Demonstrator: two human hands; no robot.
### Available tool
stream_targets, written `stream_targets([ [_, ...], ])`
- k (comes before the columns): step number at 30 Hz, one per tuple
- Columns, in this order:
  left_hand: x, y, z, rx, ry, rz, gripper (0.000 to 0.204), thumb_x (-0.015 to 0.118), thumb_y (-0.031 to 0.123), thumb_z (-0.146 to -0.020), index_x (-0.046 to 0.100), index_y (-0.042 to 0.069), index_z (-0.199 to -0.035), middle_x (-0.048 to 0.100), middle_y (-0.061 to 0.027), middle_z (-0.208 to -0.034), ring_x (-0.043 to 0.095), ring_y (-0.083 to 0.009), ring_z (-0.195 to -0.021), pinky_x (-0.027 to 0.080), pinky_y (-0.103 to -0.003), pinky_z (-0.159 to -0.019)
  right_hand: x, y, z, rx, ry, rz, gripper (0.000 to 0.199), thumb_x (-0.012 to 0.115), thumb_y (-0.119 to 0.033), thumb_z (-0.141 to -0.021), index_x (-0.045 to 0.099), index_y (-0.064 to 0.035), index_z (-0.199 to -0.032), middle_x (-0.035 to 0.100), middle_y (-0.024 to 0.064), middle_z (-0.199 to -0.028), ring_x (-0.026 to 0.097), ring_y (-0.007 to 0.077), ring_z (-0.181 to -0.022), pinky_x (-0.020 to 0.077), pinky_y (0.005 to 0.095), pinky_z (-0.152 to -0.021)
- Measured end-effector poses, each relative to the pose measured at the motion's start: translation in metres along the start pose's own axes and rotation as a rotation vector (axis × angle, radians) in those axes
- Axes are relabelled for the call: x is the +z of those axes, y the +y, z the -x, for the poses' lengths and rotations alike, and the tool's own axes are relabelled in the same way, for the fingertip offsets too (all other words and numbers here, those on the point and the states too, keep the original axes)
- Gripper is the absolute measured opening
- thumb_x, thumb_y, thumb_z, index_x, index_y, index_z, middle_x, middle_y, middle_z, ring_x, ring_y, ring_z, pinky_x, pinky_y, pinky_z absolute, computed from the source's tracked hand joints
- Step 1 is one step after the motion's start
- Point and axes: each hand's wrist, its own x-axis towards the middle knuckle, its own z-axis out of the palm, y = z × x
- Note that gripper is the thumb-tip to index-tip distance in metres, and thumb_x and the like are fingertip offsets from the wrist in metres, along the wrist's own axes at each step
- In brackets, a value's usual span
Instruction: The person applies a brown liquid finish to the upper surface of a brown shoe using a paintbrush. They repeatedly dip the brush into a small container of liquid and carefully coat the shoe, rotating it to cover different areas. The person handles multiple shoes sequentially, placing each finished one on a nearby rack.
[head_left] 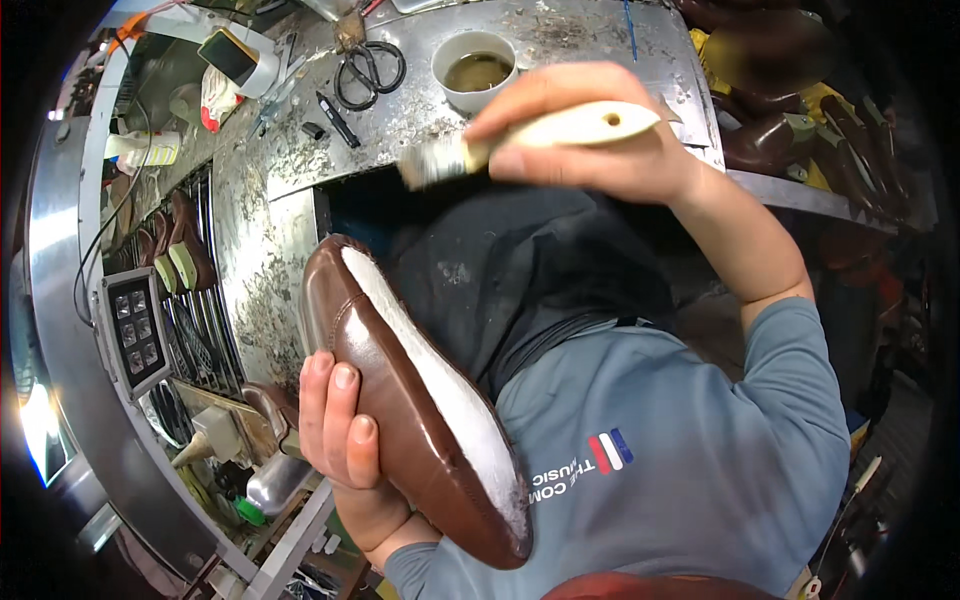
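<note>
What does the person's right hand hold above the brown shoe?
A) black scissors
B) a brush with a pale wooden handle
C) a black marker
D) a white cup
B: the right hand grips the brush by its pale handle, while scissors and cup lie on the bench.

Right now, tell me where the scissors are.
In the head view, the scissors lie at the top on the worn metal bench, just left of the white cup, right of a black marker.

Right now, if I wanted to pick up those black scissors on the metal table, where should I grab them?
Probably by the two round handle loops of the scissors, coming from above. They lie flat on the metal table with the loops spread wide, beside the white cup, so fingers could slip in there.
</note>
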Motion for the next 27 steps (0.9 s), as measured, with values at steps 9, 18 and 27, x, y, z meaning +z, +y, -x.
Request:
stream_targets([
  [9,-0.02,0.005,-0.01,0.055,-0.154,0.047,0.034,0.043,0.021,-0.106,0.035,0.02,-0.139,0.055,-0.0129,-0.138,0.059,-0.0406,-0.124,0.052,-0.061,-0.1,0.046,-0.024,0.0,-0.304,0.01,-0.181,0.022,0.083,-0.009,-0.079,0.075,-0.0008,-0.098,0.076,0.0118,-0.089,0.074,0.0245,-0.078,0.0595,0.0321,-0.068],
  [18,-0.031,0.009,-0.014,0.037,-0.203,0.034,0.031,0.043,0.019,-0.105,0.036,0.019,-0.136,0.055,-0.0135,-0.136,0.059,-0.042,-0.123,0.052,-0.062,-0.101,0.048,-0.031,-0.008,-0.289,-0.059,-0.187,0.015,0.082,-0.01,-0.08,0.076,-0.001,-0.089,0.075,0.0099,-0.083,0.073,0.0223,-0.069,0.0586,0.0305,-0.061],
  [27,-0.013,-0.009,-0.014,0.111,-0.122,-0.033,0.03,0.051,0.011,-0.103,0.039,0.012,-0.131,0.058,-0.0181,-0.133,0.062,-0.0439,-0.118,0.055,-0.06,-0.098,0.04,-0.045,0.001,-0.258,-0.217,-0.312,0.012,0.08,-0.011,-0.079,0.075,-0.002,-0.086,0.073,0.0085,-0.076,0.071,0.0221,-0.063,0.057,0.0307,-0.056],
])
